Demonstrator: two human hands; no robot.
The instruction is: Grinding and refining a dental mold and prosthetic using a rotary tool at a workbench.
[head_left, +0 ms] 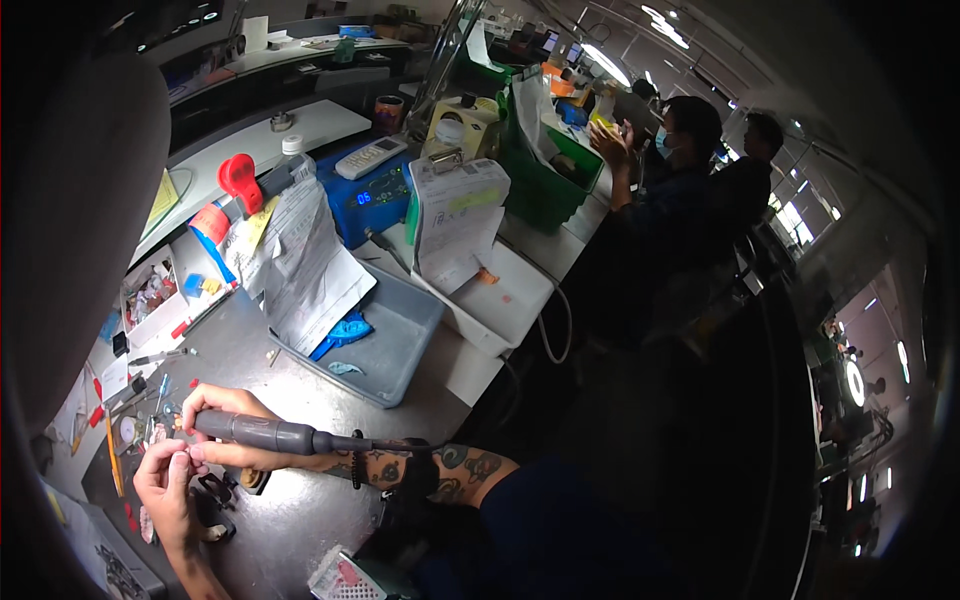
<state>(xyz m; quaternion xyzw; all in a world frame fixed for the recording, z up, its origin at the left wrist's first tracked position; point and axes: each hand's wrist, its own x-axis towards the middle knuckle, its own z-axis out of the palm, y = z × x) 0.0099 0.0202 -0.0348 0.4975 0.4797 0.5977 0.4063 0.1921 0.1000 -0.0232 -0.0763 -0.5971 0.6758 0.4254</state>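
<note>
Over the metal bench top, my right hand (232, 401) is wrapped round a dark grey rotary handpiece (265, 432), whose cord runs back along my tattooed forearm. My left hand (168, 492) is closed in a pinch, its fingertips meeting the working end of the handpiece. Whatever sits between those fingertips is too small and too covered to make out. Beneath my hands are a black stand-like object (215, 490) and some pinkish dental-model pieces (148, 525).
A grey tray (400, 345) with papers and a blue item stands ahead, beside a white tray (520, 290). Behind them are a blue control box (350, 205), a red tape dispenser (240, 180) and a green bin (550, 190). Pens and small tools clutter the left. Another person (690, 160) sits farther right.
</note>
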